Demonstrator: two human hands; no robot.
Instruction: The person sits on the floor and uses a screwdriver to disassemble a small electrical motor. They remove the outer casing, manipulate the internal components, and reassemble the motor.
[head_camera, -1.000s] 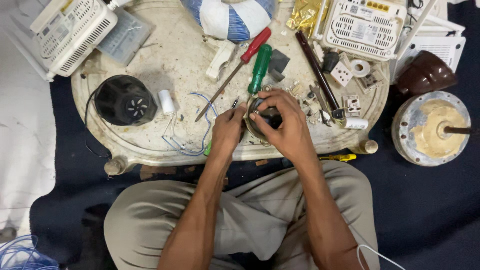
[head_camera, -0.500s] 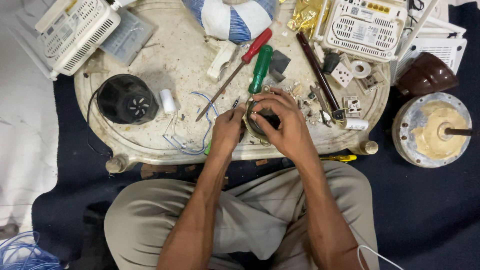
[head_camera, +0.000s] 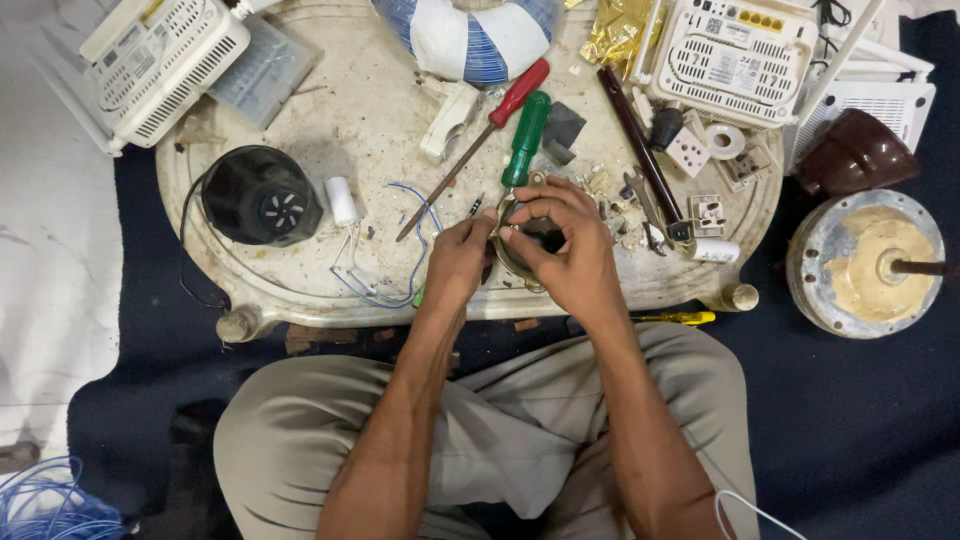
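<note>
At the far left of the tray we see a white router at the top corner, and below it a black fan motor with a small white cylinder just beside it. Thin blue wire loops near the tray's front rim. Our left hand grips the left edge of a small round metal part, fingers closed on it. That part sits near the front middle of the tray, held between both hands and mostly hidden by them. A red screwdriver and a green screwdriver lie just above, the green one's tip close to the part. Our right hand clasps the part from above and the right, fingers curled over it. Farther right lie a white switch, a second router, and off the tray a round motor housing.
</note>
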